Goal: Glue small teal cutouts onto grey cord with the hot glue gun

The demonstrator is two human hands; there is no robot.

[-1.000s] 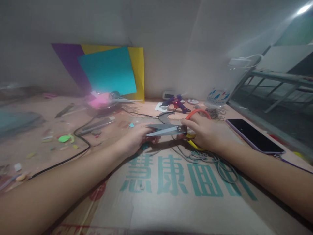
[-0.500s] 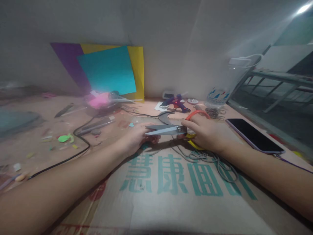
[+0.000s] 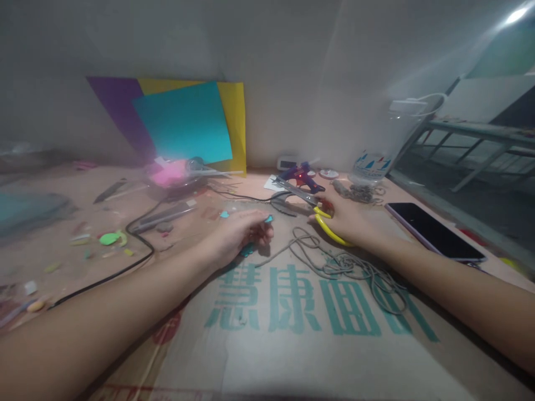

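Pinching blue scrap (image 3: 268, 219) between tips of fingers: left hand (image 3: 234, 236). Right hand (image 3: 346, 219): fingers clamped on scissors (image 3: 297, 192).

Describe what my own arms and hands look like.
Your left forearm and right forearm are bare, with no sleeve, watch or bracelet visible. Your left hand and right hand wear no gloves; no rings show, though both hands are partly hidden.
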